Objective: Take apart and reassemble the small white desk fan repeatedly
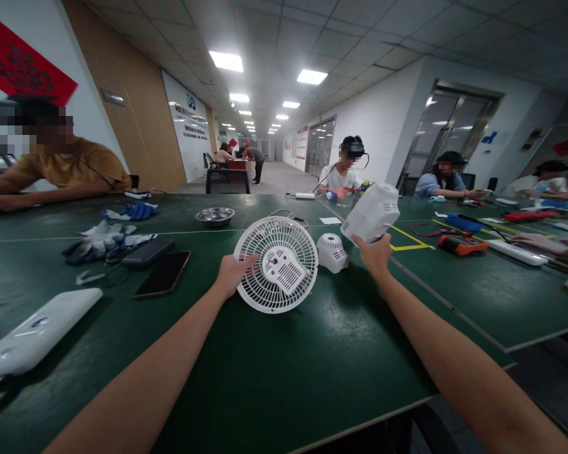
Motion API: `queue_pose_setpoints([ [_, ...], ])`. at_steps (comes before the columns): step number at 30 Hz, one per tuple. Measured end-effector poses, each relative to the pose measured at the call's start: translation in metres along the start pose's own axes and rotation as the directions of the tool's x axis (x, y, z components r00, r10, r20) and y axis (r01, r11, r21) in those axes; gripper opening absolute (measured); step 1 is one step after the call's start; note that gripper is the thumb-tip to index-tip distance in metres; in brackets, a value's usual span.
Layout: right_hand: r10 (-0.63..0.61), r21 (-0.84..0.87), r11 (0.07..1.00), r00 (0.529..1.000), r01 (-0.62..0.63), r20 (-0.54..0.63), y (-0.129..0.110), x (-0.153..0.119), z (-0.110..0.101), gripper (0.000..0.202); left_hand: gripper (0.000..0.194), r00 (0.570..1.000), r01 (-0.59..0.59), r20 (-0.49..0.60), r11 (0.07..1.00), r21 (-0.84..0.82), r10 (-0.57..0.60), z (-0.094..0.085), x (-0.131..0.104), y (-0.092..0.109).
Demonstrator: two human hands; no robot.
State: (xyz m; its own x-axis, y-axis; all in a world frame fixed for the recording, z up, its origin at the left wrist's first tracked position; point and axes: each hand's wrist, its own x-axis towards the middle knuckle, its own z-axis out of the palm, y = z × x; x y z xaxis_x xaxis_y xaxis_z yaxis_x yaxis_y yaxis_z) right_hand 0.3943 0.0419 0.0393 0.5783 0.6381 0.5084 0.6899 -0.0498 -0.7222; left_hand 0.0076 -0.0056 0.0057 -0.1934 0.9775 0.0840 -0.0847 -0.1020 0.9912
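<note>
My left hand (234,274) grips the left rim of a round white fan grille (277,265), thumb on its face. A slotted plastic motor mount sits at the grille's middle, turned toward me. In my right hand (375,253) is a white plastic fan housing (373,211) with vent slots, tilted and raised above the table; my fingers hold its lower end. Between the two stands a smaller white vented cover (332,252) on the table, close to the grille's right edge. The fingers behind the grille and the housing are partly hidden.
On the green table (284,378) lie a phone (162,275), a dark case (148,252), gloves (104,243), a metal bowl (214,216) and a white device (38,331). An orange multimeter (462,244) lies right. Several people sit around the table.
</note>
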Motion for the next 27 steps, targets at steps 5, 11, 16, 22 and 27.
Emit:
queue_pose_setpoints([
  [5, -0.12, 0.023, 0.993, 0.992, 0.119, 0.043, -0.026, -0.024, 0.001, 0.076, 0.024, 1.0, -0.006, 0.004, 1.0, 0.021, 0.006, 0.001, -0.004, 0.004],
  [11, -0.079, -0.106, 0.988, 0.962, 0.11, 0.26, -0.03, -0.05, 0.017, 0.077, 0.025, 1.0, -0.017, -0.005, 1.0, 0.013, 0.017, 0.002, -0.004, 0.004],
  [16, -0.075, -0.111, 0.988, 0.956, 0.11, 0.285, -0.025, -0.052, 0.024, 0.079, 0.026, 0.999, -0.036, 0.023, 0.999, 0.013, 0.036, 0.0, -0.001, 0.001],
  [22, -0.137, -0.084, 0.984, 0.97, 0.157, 0.202, -0.009, -0.022, 0.014, 0.076, 0.025, 1.0, -0.02, 0.008, 1.0, 0.023, 0.02, 0.001, -0.004, 0.004],
  [27, -0.168, -0.106, 0.975, 0.963, 0.194, 0.213, 0.022, 0.012, 0.0, 0.079, 0.023, 1.0, 0.0, -0.001, 1.0, 0.023, 0.0, 0.002, -0.007, 0.008],
])
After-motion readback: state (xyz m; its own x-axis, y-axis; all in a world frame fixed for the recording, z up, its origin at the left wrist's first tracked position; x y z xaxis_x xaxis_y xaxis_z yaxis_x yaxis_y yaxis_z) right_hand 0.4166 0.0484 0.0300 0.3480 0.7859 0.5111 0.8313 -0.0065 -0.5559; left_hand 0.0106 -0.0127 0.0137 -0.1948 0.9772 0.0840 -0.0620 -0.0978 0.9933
